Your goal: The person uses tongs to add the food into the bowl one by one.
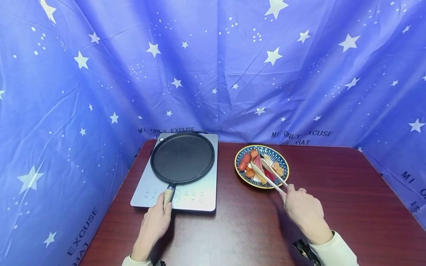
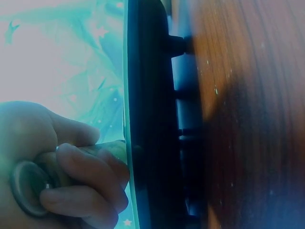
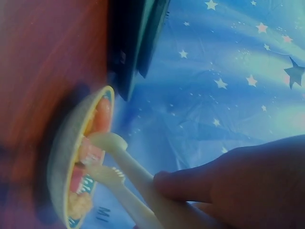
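Tongs [image 3: 137,175]: toothed edge [image 3: 117,173] visible only in right wrist view.

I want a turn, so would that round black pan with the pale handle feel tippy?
The round black pan might dip at its far end, since its wide part sits beyond the pale handle. Being so shallow, it could let things slide off if tilted.

Pan [image 1: 182,158]: matt, smooth upper face; handle [image 1: 168,195] with wood-look grip. Cooktop [image 1: 209,194]: smooth panel, light sheen. Tongs [image 1: 268,178]: smooth, apparently plastic, though the right wrist view is blurred. Plate [image 1: 281,157]: glossy, smooth rim. Table [image 1: 246,225]: polished wood grain, reflecting light. Backdrop [image 1: 199,74]: creased cloth, soft sheen.
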A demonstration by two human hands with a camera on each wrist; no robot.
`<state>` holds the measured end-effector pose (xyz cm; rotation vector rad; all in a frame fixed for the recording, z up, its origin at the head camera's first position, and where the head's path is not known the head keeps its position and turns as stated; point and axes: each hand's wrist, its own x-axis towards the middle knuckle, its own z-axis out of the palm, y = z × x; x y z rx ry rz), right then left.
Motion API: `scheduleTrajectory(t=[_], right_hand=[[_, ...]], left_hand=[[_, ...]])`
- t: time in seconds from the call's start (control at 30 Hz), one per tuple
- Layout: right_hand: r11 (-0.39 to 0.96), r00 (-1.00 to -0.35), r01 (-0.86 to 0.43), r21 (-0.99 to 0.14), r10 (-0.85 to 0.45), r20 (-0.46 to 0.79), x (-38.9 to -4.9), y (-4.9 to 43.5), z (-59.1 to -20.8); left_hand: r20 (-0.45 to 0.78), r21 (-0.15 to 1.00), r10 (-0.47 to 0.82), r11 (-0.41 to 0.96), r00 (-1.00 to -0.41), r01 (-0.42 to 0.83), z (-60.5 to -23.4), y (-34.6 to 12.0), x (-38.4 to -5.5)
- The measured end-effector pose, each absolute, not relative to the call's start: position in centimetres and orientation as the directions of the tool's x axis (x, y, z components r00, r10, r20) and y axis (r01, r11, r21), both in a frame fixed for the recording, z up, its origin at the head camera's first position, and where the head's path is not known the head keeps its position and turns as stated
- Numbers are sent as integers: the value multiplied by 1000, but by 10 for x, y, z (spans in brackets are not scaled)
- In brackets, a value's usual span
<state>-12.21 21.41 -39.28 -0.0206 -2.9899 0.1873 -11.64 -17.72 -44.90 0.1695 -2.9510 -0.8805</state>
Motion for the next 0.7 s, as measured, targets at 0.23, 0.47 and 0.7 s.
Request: scheduleTrajectory(t=[0.23,0.47,0.7], right_hand=[[994,-988,-6,-105,11,152,-119,226,-382],[995,-971,-48,-89,-25,238,-125,229,-387],[995,-964,-46,-89,-20,265,-134,227,-392]], left_hand=[[24,544,-124,834,-992,-91,-449,-177,-116],[23,544,-127,834,-992,-94,-452,-178,-115],[50,541,-117,838,-992,-72,-452,-177,-116]])
